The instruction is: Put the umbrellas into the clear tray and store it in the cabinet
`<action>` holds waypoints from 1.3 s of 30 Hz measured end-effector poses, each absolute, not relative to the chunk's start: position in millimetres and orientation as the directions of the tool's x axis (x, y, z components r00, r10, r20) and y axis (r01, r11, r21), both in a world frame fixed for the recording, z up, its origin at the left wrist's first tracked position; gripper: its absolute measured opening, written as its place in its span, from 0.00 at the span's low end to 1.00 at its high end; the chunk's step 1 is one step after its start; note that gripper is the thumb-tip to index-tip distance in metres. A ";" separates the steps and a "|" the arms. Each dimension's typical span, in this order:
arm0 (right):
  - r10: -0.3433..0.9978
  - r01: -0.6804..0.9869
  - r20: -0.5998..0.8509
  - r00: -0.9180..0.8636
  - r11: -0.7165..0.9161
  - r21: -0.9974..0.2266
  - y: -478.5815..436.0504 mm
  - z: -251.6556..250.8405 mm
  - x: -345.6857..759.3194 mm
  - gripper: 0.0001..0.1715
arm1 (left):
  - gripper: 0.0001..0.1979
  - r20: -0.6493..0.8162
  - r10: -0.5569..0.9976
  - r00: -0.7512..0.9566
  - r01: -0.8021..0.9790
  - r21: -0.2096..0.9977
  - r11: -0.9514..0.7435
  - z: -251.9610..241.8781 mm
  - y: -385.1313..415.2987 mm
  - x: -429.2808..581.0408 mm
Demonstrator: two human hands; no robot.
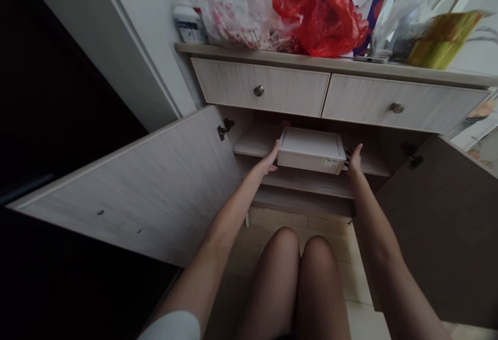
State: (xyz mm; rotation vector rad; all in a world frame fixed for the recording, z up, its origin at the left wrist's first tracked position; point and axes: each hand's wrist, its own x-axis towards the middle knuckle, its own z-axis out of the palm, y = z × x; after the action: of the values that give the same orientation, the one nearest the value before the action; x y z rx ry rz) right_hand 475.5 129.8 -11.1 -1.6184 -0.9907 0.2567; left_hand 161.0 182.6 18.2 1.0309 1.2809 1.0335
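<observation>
White box (311, 153) appears at the front edge of the shelf (254, 140), between left hand (268, 162) and right hand (354, 159), grip on it unclear; cabinet doors (167, 189) stand wide around knees (286, 249).

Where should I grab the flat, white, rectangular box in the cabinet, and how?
Probably by both side walls, left hand from the left, right hand from the right: the white box is wide and low, and its top shows no handle.
</observation>
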 end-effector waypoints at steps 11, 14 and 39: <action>0.643 0.600 0.448 0.622 -0.024 -0.799 102.9 -52.5 442.6 0.40 | 0.13 0.164 0.986 0.015 0.323 0.933 -0.160 -26.3 200.5 175.3; 0.660 0.628 0.445 0.605 -0.052 -0.777 127.6 -44.6 457.7 0.37 | 0.12 0.182 0.982 0.043 0.317 0.930 -0.186 -21.4 227.3 184.4; 0.703 0.738 0.398 0.589 -0.267 -0.620 234.3 -33.7 502.1 0.18 | 0.07 0.241 0.970 0.043 0.308 0.920 -0.243 -30.5 346.1 231.5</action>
State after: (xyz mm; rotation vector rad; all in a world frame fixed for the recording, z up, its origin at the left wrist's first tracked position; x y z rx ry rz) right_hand 502.1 234.3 -33.7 -2.0105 -1.1444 -0.0539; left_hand 231.5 346.1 -30.5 1.6352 1.3102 1.2218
